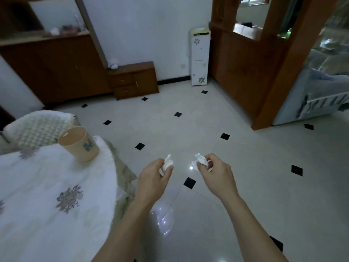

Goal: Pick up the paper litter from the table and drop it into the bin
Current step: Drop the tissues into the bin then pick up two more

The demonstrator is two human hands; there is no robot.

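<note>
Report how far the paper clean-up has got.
Done: both wads are off the table, and no other paper shows on the cloth in view. In hand: the left hand grips one crumpled paper, the right hand another, both over the floor. Left: dropping them in the bin, whose inside is hidden.

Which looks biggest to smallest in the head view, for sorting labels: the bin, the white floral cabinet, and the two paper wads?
1. White floral cabinet, though it stands farthest away.
2. Bin.
3. Left-hand paper wad and right-hand paper wad: alike, not ranked.
</note>
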